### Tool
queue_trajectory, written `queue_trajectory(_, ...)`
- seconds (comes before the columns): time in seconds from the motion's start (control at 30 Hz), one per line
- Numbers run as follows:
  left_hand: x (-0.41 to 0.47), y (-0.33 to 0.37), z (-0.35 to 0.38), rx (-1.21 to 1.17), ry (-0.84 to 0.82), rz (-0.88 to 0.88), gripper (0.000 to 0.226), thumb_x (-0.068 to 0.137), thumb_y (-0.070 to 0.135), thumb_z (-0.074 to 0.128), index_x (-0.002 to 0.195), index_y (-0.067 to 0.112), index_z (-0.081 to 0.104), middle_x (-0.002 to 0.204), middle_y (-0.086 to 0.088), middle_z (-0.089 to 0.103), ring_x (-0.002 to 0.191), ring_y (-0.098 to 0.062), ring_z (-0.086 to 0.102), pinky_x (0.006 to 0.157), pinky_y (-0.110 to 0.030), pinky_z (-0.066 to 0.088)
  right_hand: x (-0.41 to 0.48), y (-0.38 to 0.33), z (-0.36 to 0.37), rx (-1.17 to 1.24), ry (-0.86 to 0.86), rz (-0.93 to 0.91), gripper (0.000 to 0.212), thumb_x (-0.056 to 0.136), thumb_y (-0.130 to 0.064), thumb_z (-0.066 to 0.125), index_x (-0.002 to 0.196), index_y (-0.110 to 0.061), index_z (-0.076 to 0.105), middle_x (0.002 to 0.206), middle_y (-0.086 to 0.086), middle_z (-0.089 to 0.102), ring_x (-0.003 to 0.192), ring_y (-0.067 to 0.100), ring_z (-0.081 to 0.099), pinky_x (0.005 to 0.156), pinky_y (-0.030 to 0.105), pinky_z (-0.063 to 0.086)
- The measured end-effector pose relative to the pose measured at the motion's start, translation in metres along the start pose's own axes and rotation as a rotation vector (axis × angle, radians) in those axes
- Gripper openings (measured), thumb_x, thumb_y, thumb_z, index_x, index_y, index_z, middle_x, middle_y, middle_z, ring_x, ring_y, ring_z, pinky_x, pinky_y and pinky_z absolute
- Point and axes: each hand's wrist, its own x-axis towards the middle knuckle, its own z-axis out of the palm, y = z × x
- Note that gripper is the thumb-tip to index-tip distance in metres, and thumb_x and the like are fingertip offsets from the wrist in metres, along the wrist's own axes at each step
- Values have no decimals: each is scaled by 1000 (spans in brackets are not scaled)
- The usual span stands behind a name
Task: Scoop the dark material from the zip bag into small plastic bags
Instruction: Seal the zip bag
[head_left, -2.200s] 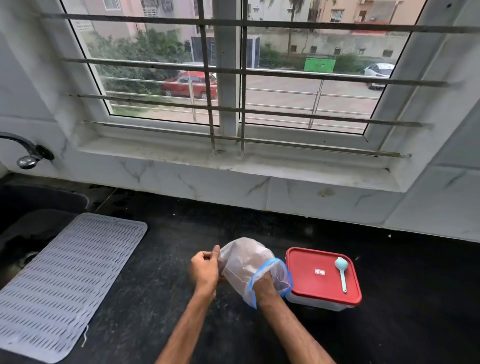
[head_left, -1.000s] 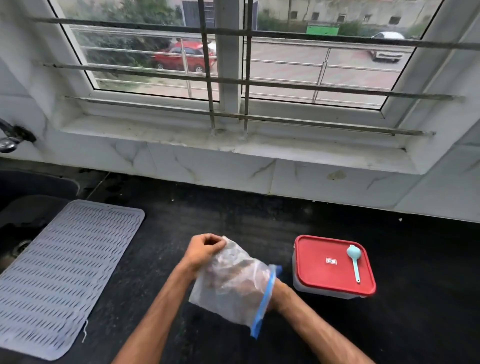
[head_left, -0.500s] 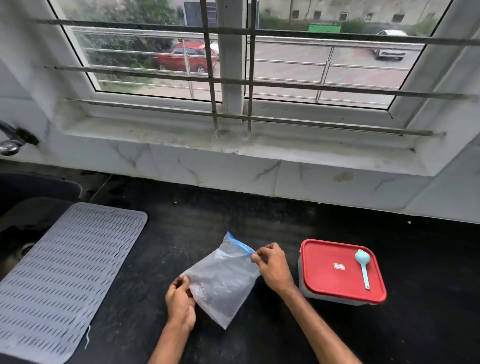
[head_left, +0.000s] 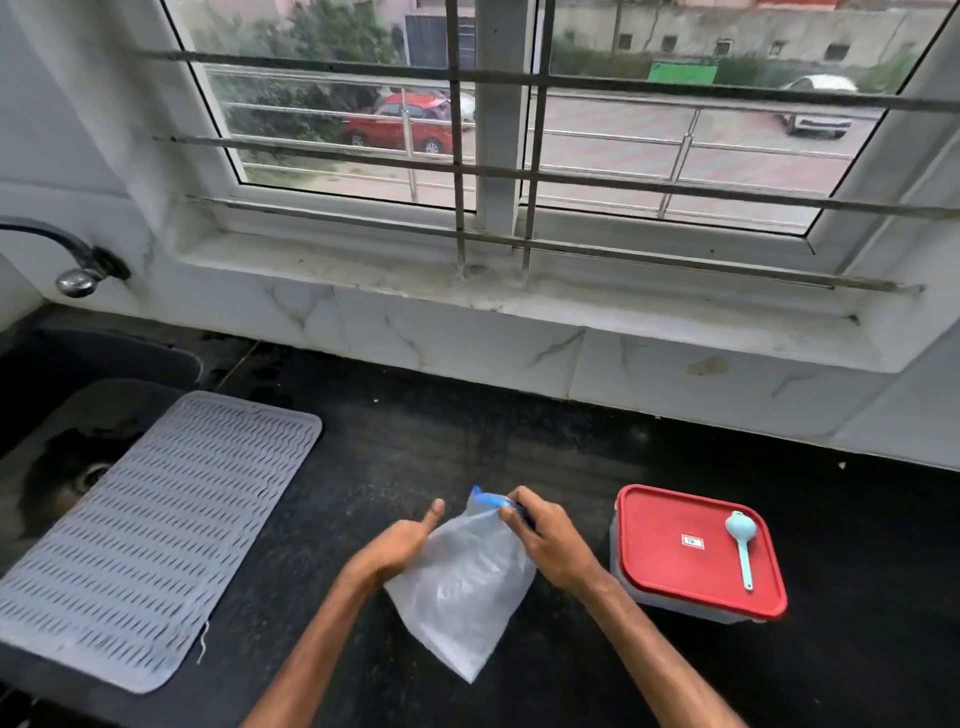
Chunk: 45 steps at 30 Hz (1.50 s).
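**Handling a limp, nearly empty zip bag between both hands**

Holding the zip bag (head_left: 462, 582) between us, we are keeping it low over the black desk (head_left: 519, 447), right in front of our forearms. Our right hand (head_left: 550, 540) is pinching the blue zip strip (head_left: 491, 500) at the bag's far corner, fingers closed on that edge. Our left hand (head_left: 400, 545) is lying along the bag's left side with the thumb raised; whether its fingers are gripping the film or only resting on it, we cannot tell.

We are judging the bag to be very light, thin and floppy: the film is wrinkling and sagging toward a point near our wrists, and no dark material is showing through it. It is likely slippery and prone to collapsing shut, so we are thinking the stiffer zip strip is the best place to hold, one hand on each lip, pulling the mouth apart.

Just to the right of our right hand, the container with the red lid (head_left: 696, 551) is sitting on the desk, with a small teal scoop (head_left: 742, 540) lying on the lid. Well to the left of our left hand, a grey mat (head_left: 150, 519) is lying beside the sink (head_left: 78, 395).
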Motion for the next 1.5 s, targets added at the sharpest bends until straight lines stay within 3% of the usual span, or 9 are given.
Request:
queue_trajectory(0.2,-4,6,21,-523,75,251,26,89,32,68,88,6,62,79,-3,68,66,-8,62,60,-21,51,8,3,-13,-120,189,16,37,98,-42,51,73,-16,59,54,-9,53,50,9,49,53,33,41)
queue_trajectory(0.4,-14,-7,43,-663,204,309,53,70,42,80,100,2,62,90,-11,75,78,-23,70,71,-40,58,22,0,-16,-64,431,164,38,90,-41,65,59,-19,64,65,-4,60,62,8,57,59,26,42)
queue_trajectory(0.53,-10,6,40,-646,231,311,58,77,61,70,90,5,66,75,-2,71,70,-14,65,63,-28,53,21,-4,-22,-5,162,27,40,95,-26,63,56,-20,67,87,-2,61,81,2,58,74,13,41)
queue_trajectory(0.63,1,11,32,-640,419,289,32,95,31,59,76,6,68,63,-1,66,63,-18,57,55,-26,47,19,-1,-26,-47,14,55,34,96,-28,61,65,-18,70,93,-2,61,80,-2,57,74,10,41)
queue_trajectory(0.73,6,12,25,-688,510,267,32,96,31,58,76,9,68,64,-1,66,63,-17,58,55,-28,45,20,7,-31,-22,108,120,41,94,-33,63,55,-25,54,64,-10,50,56,4,44,59,18,36)
queue_trajectory(0.87,2,12,29,-644,294,186,39,94,34,62,62,11,61,53,2,57,50,-10,49,47,-21,41,20,4,-35,28,118,104,37,92,-28,66,57,-25,55,50,-13,43,52,3,35,52,20,30)
queue_trajectory(1.0,6,10,29,-830,418,196,22,93,12,63,77,-2,65,65,-8,66,56,-15,60,47,-22,51,21,3,-39,83,106,109,12,84,-30,75,76,-23,70,67,-12,63,61,-2,50,62,18,42)
queue_trajectory(1.2,8,5,21,-870,520,237,19,93,12,64,82,-3,64,74,-13,65,65,-18,60,62,-31,55,22,5,-58,71,-56,167,9,86,-26,74,85,-17,75,65,-4,66,58,1,55,59,19,47)
queue_trajectory(1.5,3,8,29,-938,554,260,18,92,15,65,82,0,66,71,-7,67,63,-15,58,57,-29,54,22,-3,-60,-114,127,-92,23,96,-11,56,78,-20,68,79,-9,65,75,4,60,71,18,45)
